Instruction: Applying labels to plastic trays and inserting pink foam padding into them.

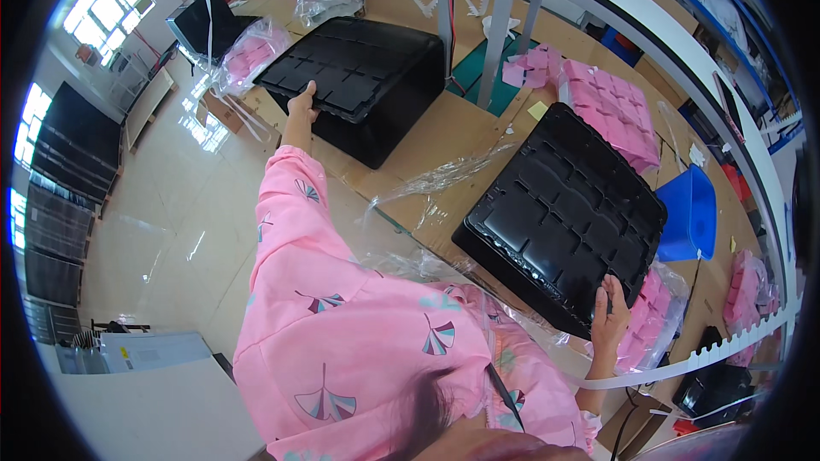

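Note:
At the far left of the table, my left hand (301, 104) grips the near edge of a tall block of black plastic trays (397, 111). Its thumb lies on top, and the other fingers are partly hidden at the edge. A second block of black moulded trays (564, 213) sits nearer, to the right, its top marked with rows of shallow compartments. My right hand (610, 309) rests at this block's near right corner, fingers stretched over the top edge.
A white arched frame (726, 111) curves over the right side. Pink moulded trays (608, 111) and a blue bin (688, 213) stand beyond the near block. Clear plastic film (444, 177) lies between the blocks on the cardboard-covered table (427, 226). Wrapped pink pieces (254, 51) sit far left.

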A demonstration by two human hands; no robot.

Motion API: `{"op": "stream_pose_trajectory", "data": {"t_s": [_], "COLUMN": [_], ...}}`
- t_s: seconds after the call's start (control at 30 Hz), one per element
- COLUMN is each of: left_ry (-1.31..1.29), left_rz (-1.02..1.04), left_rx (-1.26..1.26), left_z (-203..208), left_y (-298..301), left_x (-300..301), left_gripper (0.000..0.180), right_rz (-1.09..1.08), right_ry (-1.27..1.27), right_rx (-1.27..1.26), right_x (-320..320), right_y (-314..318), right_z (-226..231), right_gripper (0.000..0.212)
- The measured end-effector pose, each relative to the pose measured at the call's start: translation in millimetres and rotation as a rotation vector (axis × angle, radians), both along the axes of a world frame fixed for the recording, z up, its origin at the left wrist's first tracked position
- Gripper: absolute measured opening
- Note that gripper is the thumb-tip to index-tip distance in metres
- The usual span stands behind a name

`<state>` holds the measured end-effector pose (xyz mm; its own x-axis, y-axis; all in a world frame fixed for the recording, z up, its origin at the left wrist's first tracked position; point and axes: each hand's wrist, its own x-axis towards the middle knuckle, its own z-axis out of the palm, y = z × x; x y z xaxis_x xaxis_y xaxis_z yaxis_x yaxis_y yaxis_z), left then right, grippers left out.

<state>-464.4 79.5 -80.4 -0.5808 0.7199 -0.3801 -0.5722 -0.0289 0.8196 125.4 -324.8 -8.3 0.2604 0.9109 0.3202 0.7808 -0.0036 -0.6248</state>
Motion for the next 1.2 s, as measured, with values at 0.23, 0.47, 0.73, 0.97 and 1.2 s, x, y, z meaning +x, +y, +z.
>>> {"op": "stream_pose_trajectory", "data": {"t_s": [0.23,0.47,0.73,0.97,1.2], "left_ry": [0.635,1.353,1.711,0.878,0.781], "left_rz": [-0.030,-0.093,-0.233,-0.813,-1.206], "left_rx": [-0.405,-0.799,0.318,0.534,0.800], "left_z": [-13.1,49.8,19.4,97.8,140.3], "left_y": [3.9,-51.7,-72.0,-132.0,-201.1], "left_x": [-8.3,74.9,141.1,269.5,392.7], "left_gripper": [0.062,0.075,0.046,0.031,0.030], "right_rz": [-0.012,-0.047,-0.148,0.583,0.178], "right_ry": [0.038,0.033,1.291,1.892,1.540], "right_rx": [-0.027,-0.034,0.213,0.724,0.760], "right_x": [0.4,8.1,54.7,103.0,91.1], "right_y": [4.5,-1.4,-11.5,-20.9,-57.3], "right_z": [-4.6,-5.1,-22.7,-47.3,-10.2], "right_gripper": [0.030,0.028,0.036,0.054,0.058]}}
